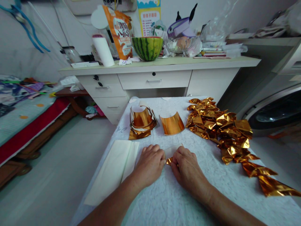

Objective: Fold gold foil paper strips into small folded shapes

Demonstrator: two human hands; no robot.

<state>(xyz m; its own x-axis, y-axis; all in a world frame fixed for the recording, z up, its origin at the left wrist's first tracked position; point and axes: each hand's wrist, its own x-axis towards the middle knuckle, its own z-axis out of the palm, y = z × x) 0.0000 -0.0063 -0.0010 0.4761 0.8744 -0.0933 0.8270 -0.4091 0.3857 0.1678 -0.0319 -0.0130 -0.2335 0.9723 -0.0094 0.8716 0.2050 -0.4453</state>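
Left hand: we are keeping our left hand point(150, 160) low over the table point(152, 204), its fingers curling in and grasping the left end of a small gold foil point(169, 161).
Right hand: with our right hand point(188, 164) we are gripping the other end, thumb and fingers closing on it (the fingertips are mostly hiding from us).
Gold foil: it is lying between our two hands, with a strip of pale paper point(171, 151) showing just beyond it.
White paper: we are having a flat stack of white paper point(109, 171) lying just beside our left forearm.
Gold sheets: beyond our hands, a curved gold sheet point(172, 124) is resting to the right of a loose gold bundle point(142, 119).
Gold pile: to our right, many folded pieces point(211, 121) are trailing along the table's edge.
Cabinet: behind the table, a white cabinet point(138, 80) is carrying a cut watermelon point(147, 49), an orange bag point(120, 34) and a paper roll point(103, 51).
Sides: a bed point(35, 110) is standing leftward, a washing machine point(279, 84) rightward.
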